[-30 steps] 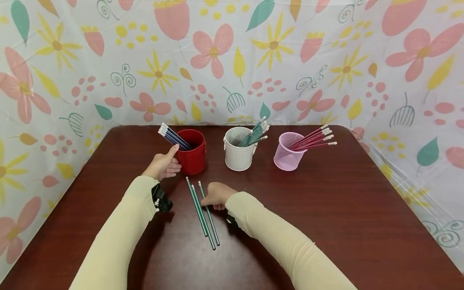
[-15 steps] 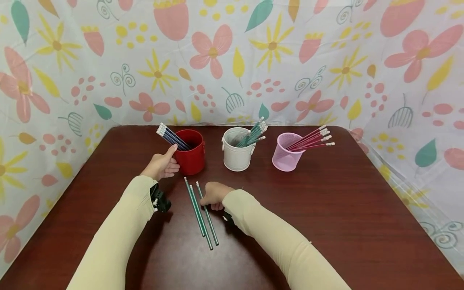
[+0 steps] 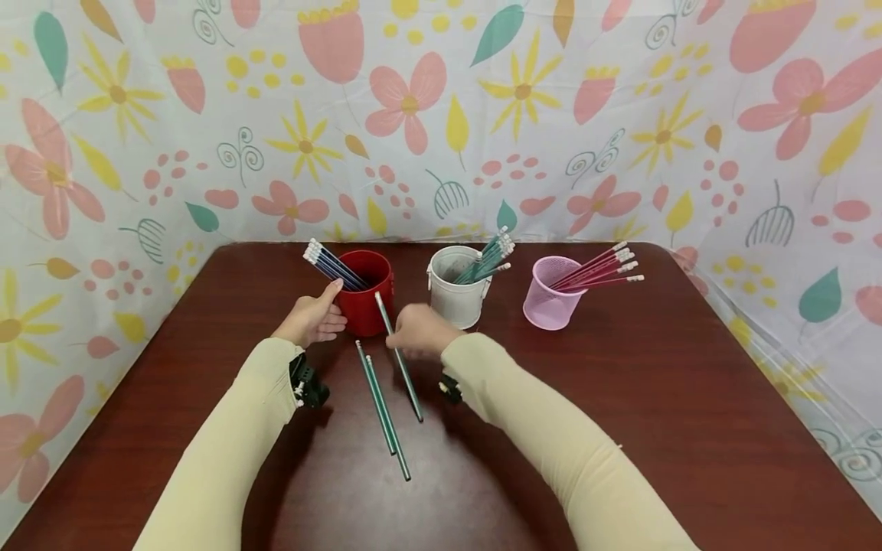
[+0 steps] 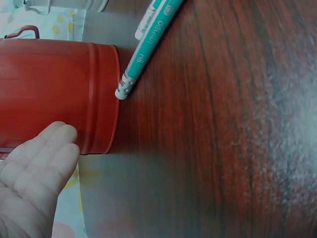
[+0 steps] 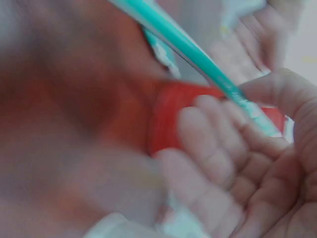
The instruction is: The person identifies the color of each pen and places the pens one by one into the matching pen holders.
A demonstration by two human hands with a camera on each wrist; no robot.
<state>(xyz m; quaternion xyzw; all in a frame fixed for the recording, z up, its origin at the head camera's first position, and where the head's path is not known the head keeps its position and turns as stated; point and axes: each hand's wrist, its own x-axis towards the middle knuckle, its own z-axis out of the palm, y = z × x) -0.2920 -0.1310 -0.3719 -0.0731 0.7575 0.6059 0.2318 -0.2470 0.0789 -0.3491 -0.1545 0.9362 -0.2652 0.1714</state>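
My right hand [image 3: 422,333] pinches a green pencil [image 3: 408,379] between thumb and fingers, its white eraser end pointing up toward the red bucket [image 3: 370,315]. In the right wrist view the held pencil [image 5: 188,49] slants across the fingers, blurred. My left hand [image 3: 315,317] rests against the left side of that bucket, thumb up by the rim and fingers fairly straight along its wall, as the left wrist view shows of the fingers [image 4: 44,158]. Dark blue pencils [image 3: 334,264] lean out of the red bucket. Two more green pencils [image 3: 377,402] lie side by side on the table below it.
A white bucket [image 3: 451,304] with several green pencils [image 3: 485,262] stands right of the red one. Farther right is a pink mesh cup [image 3: 547,300] holding several dark pink pencils [image 3: 596,273]. Behind the brown table [image 3: 586,428] hangs a floral cloth [image 3: 441,115].
My right hand has lifted one green pencil off the table and moved it up and forward, toward the buckets. The left hand stays at the red bucket.
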